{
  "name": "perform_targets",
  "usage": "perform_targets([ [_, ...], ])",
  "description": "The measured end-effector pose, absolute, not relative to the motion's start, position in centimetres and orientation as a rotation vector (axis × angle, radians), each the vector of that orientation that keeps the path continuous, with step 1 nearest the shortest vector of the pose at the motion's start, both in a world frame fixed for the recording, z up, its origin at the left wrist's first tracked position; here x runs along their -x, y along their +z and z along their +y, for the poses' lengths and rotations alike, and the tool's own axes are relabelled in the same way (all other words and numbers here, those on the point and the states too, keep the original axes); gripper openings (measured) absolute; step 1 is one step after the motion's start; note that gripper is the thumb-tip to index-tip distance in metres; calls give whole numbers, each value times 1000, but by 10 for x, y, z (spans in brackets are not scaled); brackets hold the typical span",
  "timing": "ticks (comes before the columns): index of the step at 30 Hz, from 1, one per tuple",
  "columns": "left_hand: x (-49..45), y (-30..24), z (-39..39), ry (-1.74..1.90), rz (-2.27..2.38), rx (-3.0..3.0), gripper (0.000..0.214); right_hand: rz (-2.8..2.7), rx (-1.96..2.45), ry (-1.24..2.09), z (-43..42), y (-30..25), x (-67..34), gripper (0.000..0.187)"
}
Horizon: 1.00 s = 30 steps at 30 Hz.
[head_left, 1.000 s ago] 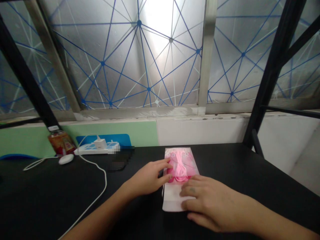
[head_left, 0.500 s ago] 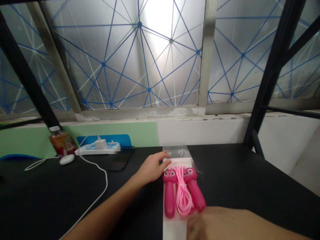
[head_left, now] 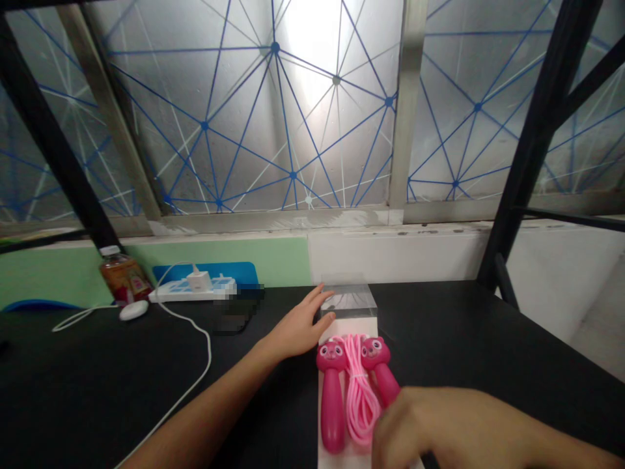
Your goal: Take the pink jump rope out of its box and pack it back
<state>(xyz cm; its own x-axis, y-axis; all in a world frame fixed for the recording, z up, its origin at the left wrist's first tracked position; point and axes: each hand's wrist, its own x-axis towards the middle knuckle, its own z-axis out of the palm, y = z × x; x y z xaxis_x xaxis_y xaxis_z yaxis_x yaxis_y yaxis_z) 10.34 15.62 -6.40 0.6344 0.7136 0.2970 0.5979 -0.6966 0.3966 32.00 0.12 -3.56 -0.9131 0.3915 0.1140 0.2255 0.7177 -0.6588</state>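
Observation:
A jump rope with dark pink animal-faced handles (head_left: 333, 404) and a bundled light pink cord (head_left: 360, 397) lies on a white card (head_left: 349, 326). Clear plastic packaging (head_left: 350, 298) extends beyond the card's far end. My left hand (head_left: 303, 322), its fingers apart, rests at the packaging's far left edge. Over the near right part of the card, my right hand (head_left: 415, 423) is closed beside the right handle, covering its lower end. Its fingertips are hidden, so what they grip does not show.
The black table (head_left: 469, 352) spans the lower view. A white power strip (head_left: 193, 288) with a charger, a white cable (head_left: 209, 345), a small white device (head_left: 133, 310) and a bottle (head_left: 124, 277) stand back left. Black frame posts (head_left: 525, 150) rise before the window.
The jump rope and card have shifted toward me, and more clear plastic shows past the card's far end. My right hand has moved slightly up in view; my left stays nearly in place.

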Motion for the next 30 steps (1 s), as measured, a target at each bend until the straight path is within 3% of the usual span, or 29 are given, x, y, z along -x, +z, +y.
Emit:
perform_targets([
  [6, -108, -34, 122, 833, 1140, -2691, 39, -2286, 1272, 149, 27, -36, -360, 16],
  [9, -104, -23, 104, 532, 1065, -2743, 49, -2306, 1397, 203, 35, -45, -365, 25],
  [13, -95, -26, 97, 199, 960, -2835, 42, -2280, 1383, 393, 36, -54, -351, 28],
  [22, -86, -32, 112, 187, 989, -2821, 35, -2100, 1396, 648, 51, -67, -339, 16],
  [30, -82, -29, 107, 106, 1062, -2796, 36, -2203, 1279, 510, 47, -68, -334, 25],
])
